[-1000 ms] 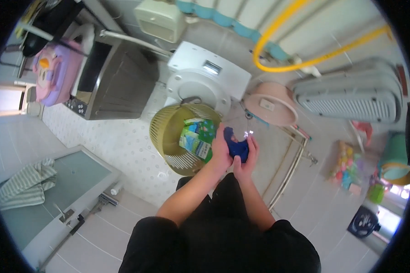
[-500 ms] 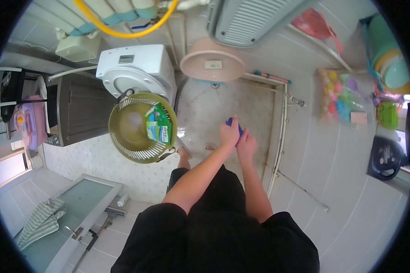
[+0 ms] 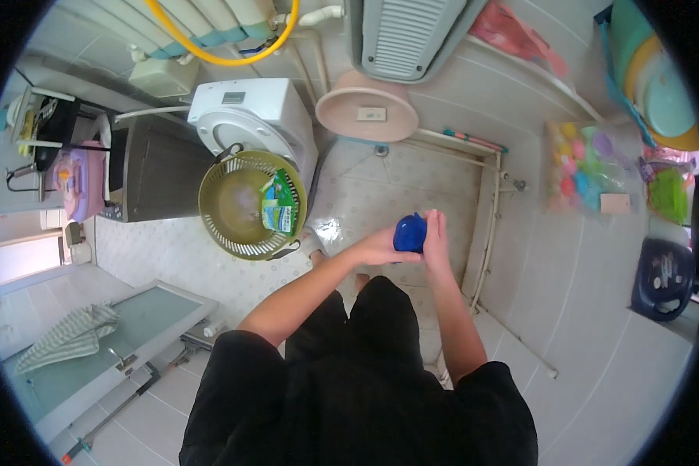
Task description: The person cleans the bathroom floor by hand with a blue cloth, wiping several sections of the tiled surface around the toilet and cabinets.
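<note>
In front of my body, a dark blue rounded bundle [image 3: 410, 233] that looks like bunched cloth sits between my two hands. My left hand [image 3: 377, 246] cups it from the left, with fingers passing beneath. Against its right side my right hand [image 3: 436, 239] presses, fingers pointing up and away from me. What the bundle unfolds into cannot be made out. To the left, an olive-green slatted basket [image 3: 233, 203] with dark handles holds green printed packets [image 3: 279, 208]; neither hand touches it.
A white front-loading washer [image 3: 250, 101] stands behind the basket, beside a dark cabinet [image 3: 159, 169]. On the far wall are a pink basin [image 3: 353, 124] and a grey washboard tub [image 3: 392, 39]. Pipes [image 3: 485, 233] run along the right wall. A glass door [image 3: 151, 326] stands lower left.
My hands have turned from a tight clasp around the blue bundle to cupping it at both sides, showing more of it. The whole view has shifted slightly.
</note>
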The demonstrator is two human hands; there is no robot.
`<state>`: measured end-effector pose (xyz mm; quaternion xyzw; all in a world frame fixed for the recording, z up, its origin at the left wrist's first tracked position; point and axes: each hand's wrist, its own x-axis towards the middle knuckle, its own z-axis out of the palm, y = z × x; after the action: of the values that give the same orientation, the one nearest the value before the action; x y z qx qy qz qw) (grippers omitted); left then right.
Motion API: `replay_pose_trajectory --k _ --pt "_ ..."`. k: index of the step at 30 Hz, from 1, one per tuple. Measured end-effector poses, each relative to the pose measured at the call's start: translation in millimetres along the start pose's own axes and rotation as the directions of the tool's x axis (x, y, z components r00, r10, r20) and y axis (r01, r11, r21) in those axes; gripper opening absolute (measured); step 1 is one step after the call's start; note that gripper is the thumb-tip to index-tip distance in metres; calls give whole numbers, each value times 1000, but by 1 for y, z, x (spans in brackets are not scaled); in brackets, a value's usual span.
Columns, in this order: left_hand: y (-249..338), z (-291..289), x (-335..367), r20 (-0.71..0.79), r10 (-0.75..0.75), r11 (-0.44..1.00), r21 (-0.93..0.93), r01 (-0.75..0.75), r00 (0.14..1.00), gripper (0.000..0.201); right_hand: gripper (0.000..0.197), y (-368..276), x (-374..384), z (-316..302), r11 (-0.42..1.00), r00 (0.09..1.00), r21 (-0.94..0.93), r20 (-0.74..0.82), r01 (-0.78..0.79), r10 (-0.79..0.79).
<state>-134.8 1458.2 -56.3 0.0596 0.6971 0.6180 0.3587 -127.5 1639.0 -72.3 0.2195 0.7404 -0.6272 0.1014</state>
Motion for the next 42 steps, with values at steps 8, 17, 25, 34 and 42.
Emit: replay_pose_trajectory --k 8,17,25,34,42 --pt "9 -39 -21 557 -106 312 -768 560 823 30 65 -77 -6 -51 197 303 -238 584 951 -754" --pt "23 1 -46 778 230 424 -621 659 585 39 25 -125 -1 -8 -340 -169 -184 600 922 -782" --pt "49 -33 0 -41 -276 720 653 234 960 41 11 -84 16 -4 -70 500 -529 832 846 -240" --pt "33 -49 33 -15 -154 367 927 71 988 39 19 -38 39 16 263 783 -748 619 610 -57" --pt "42 -56 26 -75 217 446 894 -31 973 25 40 -47 32 14 463 909 -785 391 411 -143"
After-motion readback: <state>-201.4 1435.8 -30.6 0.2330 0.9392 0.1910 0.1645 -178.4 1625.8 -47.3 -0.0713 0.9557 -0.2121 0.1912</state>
